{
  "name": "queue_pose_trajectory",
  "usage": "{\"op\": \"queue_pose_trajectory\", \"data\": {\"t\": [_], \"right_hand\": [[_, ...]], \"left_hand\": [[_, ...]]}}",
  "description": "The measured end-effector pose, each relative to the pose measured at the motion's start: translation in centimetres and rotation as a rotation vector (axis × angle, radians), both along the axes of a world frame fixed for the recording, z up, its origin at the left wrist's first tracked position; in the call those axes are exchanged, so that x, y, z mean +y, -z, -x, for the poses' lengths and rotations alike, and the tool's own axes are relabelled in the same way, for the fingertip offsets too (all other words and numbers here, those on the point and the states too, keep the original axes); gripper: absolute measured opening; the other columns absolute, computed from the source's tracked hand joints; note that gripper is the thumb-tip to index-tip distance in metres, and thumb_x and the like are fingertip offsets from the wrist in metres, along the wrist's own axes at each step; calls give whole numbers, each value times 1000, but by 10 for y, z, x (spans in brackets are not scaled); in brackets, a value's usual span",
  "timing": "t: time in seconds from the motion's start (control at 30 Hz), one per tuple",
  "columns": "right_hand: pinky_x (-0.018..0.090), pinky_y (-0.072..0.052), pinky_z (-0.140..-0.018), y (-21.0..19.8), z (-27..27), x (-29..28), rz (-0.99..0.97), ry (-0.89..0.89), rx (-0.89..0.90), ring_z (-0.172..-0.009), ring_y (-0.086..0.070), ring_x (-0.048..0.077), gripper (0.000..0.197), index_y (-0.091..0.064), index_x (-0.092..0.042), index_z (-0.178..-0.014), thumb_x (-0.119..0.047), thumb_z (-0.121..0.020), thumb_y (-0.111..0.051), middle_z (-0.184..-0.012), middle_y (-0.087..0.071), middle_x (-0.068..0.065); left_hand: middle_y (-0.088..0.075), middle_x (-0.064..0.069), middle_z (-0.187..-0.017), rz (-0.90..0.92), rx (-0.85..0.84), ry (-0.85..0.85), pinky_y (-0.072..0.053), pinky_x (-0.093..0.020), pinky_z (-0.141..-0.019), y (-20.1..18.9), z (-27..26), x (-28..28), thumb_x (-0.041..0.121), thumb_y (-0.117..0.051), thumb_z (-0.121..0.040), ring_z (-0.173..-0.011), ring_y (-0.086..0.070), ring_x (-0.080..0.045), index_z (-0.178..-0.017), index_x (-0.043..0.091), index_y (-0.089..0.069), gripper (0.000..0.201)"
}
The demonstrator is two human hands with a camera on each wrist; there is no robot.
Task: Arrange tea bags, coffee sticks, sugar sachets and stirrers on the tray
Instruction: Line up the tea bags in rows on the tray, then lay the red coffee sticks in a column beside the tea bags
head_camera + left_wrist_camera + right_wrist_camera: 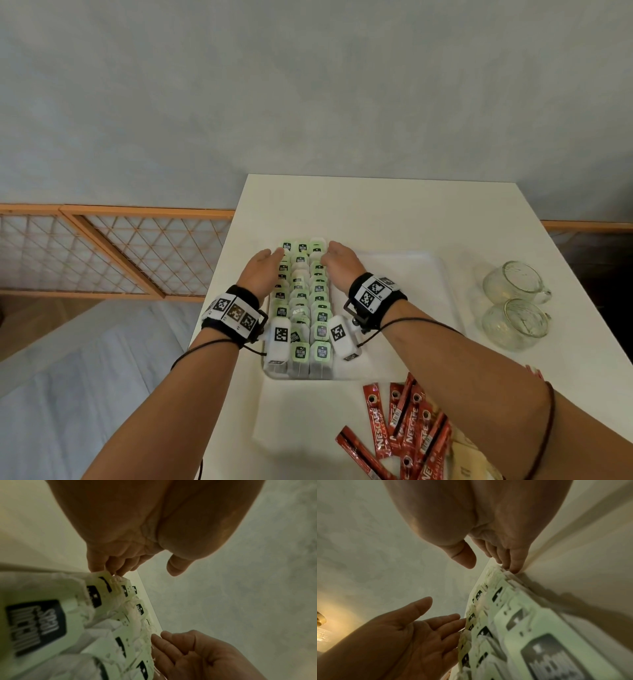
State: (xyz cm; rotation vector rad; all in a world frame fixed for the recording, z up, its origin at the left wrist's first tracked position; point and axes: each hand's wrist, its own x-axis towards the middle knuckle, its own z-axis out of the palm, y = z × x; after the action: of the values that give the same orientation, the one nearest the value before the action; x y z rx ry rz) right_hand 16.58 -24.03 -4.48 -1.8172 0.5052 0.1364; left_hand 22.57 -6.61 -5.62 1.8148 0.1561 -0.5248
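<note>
Teabags (301, 301) sit in three tight rows on the left of the clear tray (421, 274), long axis running straight away from us. We've got our left hand (257, 270) and right hand (339, 262) flanking the far end, fingers straight, flat against the sides, gripping nothing. They're soft paper with green tags, so probably squishy. Red foil coffee sticks (407, 428) lie loose near our right arm, off the tray.

Both arms reach fwd; left hand (259, 270) & right hand (340, 261) flat, palms facing, fingers apparently straight.
</note>
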Motion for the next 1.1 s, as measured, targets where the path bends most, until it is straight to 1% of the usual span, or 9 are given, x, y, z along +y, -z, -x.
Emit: {"op": "queue_pose_trajectory", "data": {"t": [0.07,0.27,0.33,0.37,0.43,0.57,0.67,0.97,1.1], "right_hand": [[33,-24,-65,-1,-1,1,8,-30,16,-74,-30,19,19,-33,-16,-81,-7,-90,-46,-81,-32,3],[26,-34,-69,-7,7,-11,84,-90,-7,-80,-42,8,21,-41,-30,-82,-16,-96,-49,-88,-36,-15],[33,-43,-96,-17,21,-19,106,-190,-1,-109,-55,15,20,-61,-11,-118,-15,-100,-51,-114,-58,-4],[34,-39,-110,-23,30,-24,146,-261,6,-126,-53,16,40,-53,-6,-140,-18,-101,-53,-134,-58,0],[35,-37,-116,-37,54,-33,223,-410,16,-134,-52,16,53,-44,-11,-151,-25,-102,-57,-148,-53,1],[28,-48,-102,-57,111,-56,424,-647,5,-116,-60,4,50,-49,-25,-147,-31,-99,-62,-140,-59,-10],[30,-45,-104,-59,151,-68,594,-846,42,-120,-54,3,48,-50,-33,-144,-35,-98,-61,-140,-56,-15],[40,-36,-108,-26,215,-76,847,-1183,-27,-130,-41,17,54,-55,-35,-140,-40,-89,-69,-145,-50,-7],[41,-37,-104,-11,228,-75,958,-1236,-71,-125,-42,20,50,-58,-34,-134,-39,-86,-68,-137,-52,-7]], "left_hand": [[-47,-8,-152,-2,24,13,-43,-47,-111,6,-4,1,72,-54,-64,-135,-48,-26,-147,9,-42,105],[-31,-6,-162,-87,-73,45,-27,-34,-116,-14,17,4,41,-49,-103,-148,-31,-22,-156,8,-28,66],[-32,-5,-162,-112,-127,87,-28,-32,-115,-22,27,6,39,-51,-103,-147,-32,-21,-156,10,-29,65],[-34,-5,-161,-116,-151,121,-30,-30,-113,-28,33,7,38,-52,-102,-146,-35,-21,-155,11,-32,62],[-45,-3,-153,-114,-197,196,-39,-29,-104,-38,46,8,33,-55,-101,-135,-48,-19,-149,15,-43,52],[-66,7,-112,-167,-300,497,-57,-35,-83,-54,86,6,29,-59,-99,-90,-66,-8,-119,26,-59,20],[-67,12,-100,-250,-364,760,-54,-21,-71,-53,122,-3,29,-64,-95,-75,-62,1,-103,28,-64,7],[-61,5,-119,-488,-450,1277,-45,-29,-91,-27,198,-31,41,-73,-83,-105,-57,-12,-123,28,-65,42],[-54,9,-136,-630,-628,1423,-41,-44,-99,-19,216,-41,44,-70,-80,-117,-49,-20,-124,30,-62,47]]}}
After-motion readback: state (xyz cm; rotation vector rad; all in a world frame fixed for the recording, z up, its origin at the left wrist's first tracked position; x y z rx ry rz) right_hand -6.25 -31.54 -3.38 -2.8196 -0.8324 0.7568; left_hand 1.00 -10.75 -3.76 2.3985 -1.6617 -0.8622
